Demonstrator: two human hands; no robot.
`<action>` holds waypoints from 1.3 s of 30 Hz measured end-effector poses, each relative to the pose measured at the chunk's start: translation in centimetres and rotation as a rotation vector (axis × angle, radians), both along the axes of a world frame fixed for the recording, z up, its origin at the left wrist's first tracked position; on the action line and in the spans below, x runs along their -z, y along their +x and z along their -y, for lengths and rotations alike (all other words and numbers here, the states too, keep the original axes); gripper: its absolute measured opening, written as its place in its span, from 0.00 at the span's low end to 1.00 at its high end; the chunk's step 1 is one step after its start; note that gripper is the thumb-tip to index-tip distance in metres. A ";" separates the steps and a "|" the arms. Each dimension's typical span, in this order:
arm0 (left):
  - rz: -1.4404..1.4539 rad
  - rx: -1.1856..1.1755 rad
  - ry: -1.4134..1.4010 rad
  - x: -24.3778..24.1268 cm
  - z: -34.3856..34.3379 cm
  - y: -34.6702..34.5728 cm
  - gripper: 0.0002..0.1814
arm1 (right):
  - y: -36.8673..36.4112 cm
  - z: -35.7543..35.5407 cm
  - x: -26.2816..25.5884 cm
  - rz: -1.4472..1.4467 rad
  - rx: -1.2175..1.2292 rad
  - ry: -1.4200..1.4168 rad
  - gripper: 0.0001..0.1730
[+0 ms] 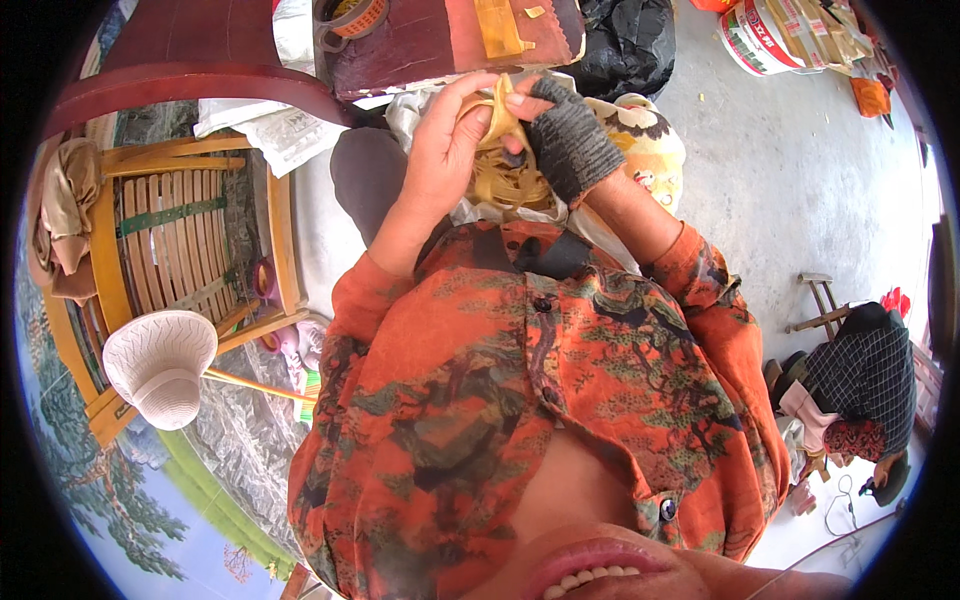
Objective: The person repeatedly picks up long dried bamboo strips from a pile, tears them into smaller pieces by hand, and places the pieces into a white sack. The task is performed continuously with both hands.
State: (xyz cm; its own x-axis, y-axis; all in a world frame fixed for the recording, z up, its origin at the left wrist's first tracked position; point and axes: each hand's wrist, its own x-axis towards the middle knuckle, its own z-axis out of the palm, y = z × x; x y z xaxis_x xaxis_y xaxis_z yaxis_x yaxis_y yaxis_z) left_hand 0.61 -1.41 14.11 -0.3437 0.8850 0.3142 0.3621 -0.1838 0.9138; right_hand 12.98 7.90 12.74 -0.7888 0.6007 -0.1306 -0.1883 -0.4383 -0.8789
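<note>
My bare left hand [446, 139] and my right hand [570, 135], in a grey knitted fingerless glove, meet in front of my lap. Between them, both sets of fingers and thumbs pinch a folded, pale yellow flexible strip [501, 112]. Directly under the hands, a whitish plastic bag [551, 212] lies open over my lap, holding many tangled yellow strips [510, 180]. A flat, wider yellow piece [496, 28] rests on the reddish sheet on the dark red table just beyond. The strip's exact material cannot be told.
On the dark red table [405, 56] stands an orange-and-grey mug [352, 26]. A black plastic bag [626, 45] is beside it. At left are a wooden slatted chair [172, 240] and a pale hat [161, 367]. Far right, another person [862, 382] bends near a small stool [823, 304].
</note>
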 end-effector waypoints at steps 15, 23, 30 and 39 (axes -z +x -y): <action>-0.346 -0.091 0.151 0.3 -1.1 0.4 0.11 | -0.6 0.3 0.5 -0.028 0.278 0.292 0.08; -0.491 -0.085 0.045 0.1 -0.8 0.1 0.15 | -1.8 1.2 2.7 -0.018 0.110 0.349 0.11; -0.422 -0.149 0.131 1.3 -1.2 -0.4 0.06 | -0.3 1.9 0.0 0.379 -0.015 0.987 0.20; 0.832 0.257 -0.106 1.0 -0.2 -1.3 0.12 | 0.6 -1.0 -1.4 0.299 -0.031 0.916 0.20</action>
State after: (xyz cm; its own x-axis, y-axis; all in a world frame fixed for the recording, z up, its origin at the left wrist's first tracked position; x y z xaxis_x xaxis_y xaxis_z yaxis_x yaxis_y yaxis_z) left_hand -0.66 -1.23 13.16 -0.2102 0.9769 -0.0382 -0.4704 -0.0668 0.8799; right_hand 13.57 8.90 14.12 -0.8162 0.5489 0.1803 0.0989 0.4402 -0.8924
